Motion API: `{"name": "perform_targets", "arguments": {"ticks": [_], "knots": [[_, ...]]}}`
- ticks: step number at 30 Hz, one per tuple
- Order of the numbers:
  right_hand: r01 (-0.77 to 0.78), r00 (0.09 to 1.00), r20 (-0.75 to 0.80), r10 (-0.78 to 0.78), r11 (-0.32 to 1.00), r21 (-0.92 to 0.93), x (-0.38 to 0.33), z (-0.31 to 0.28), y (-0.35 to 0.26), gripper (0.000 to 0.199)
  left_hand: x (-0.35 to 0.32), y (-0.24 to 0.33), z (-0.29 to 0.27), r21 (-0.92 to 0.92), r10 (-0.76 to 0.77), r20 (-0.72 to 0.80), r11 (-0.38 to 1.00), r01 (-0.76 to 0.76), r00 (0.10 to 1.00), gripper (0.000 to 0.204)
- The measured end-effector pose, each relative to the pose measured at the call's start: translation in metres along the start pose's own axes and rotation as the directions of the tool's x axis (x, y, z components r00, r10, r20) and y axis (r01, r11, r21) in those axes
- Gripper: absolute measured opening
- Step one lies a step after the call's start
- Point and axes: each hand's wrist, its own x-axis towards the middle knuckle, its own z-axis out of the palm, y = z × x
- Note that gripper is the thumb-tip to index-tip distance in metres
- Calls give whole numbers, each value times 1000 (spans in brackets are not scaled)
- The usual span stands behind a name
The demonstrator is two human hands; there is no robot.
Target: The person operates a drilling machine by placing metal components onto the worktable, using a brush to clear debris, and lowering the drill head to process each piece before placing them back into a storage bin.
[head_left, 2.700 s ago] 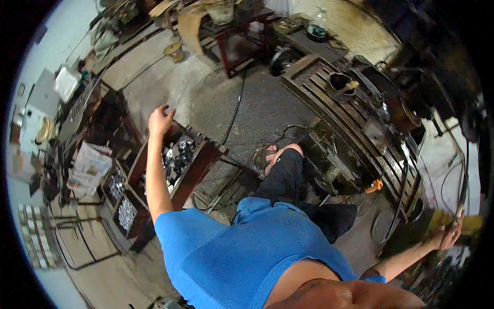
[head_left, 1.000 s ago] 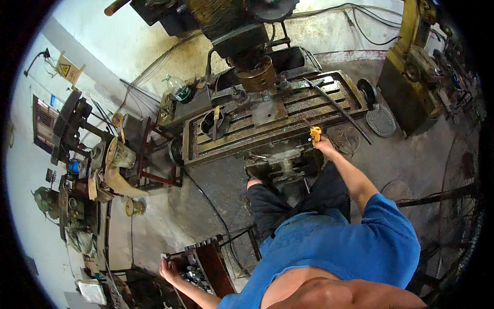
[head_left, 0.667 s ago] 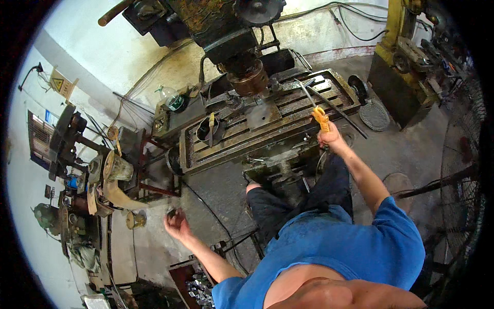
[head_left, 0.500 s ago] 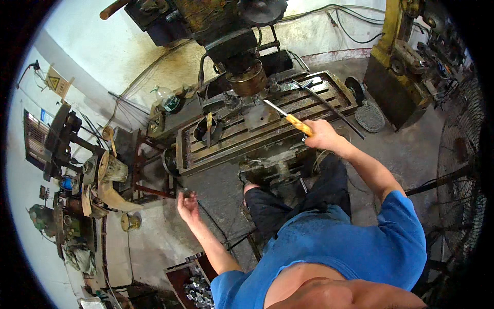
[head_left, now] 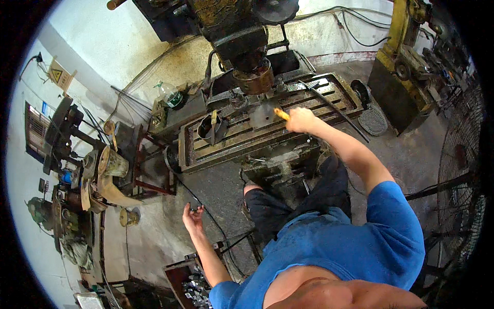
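Yellow-handled tool sits in your right hand, up over the slotted machine table; only the handle end shows past your knuckles, so you cannot tell what kind of tool it is.

Nearest to you, at the bottom edge, a box of small metal parts lies on the floor just beside your left forearm. Your left hand hangs above the grey floor, palm up and fingers half curled around some small dark bits; whether it grips them or merely cups them, you cannot tell. A black cable runs across the floor close under that hand.

Farther out, your right arm stretches forward and its fist is clenched on the yellow handle, over the middle of the table and just right of a flat grey plate. A long dark bar lies slanted across the table's right end, apart from your hand. On the table's left part stands a dark metal cup with a stick in it.

Beyond your hand, the machine head comes down to a brown round collar above the table. A green bottle stands at the back left of the machine. At far left a cluttered bench holds a pale bucket. At far right stands a yellow machine.
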Motion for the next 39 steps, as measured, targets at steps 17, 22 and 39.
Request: {"name": "perform_targets", "arguments": {"ticks": [17,22,39], "knots": [[185,973,110,-202,972,146,-119,-52,38,26,62,-128,362,690,443,589,160,-705,676,27],[324,944,-279,-175,646,692,-89,-62,64,26,84,-146,378,665,284,747,-326,-672,602,28],[-30,988,-112,106,845,534,-73,64,120,37,96,-156,396,520,120,846,-402,-754,520,26]]}}
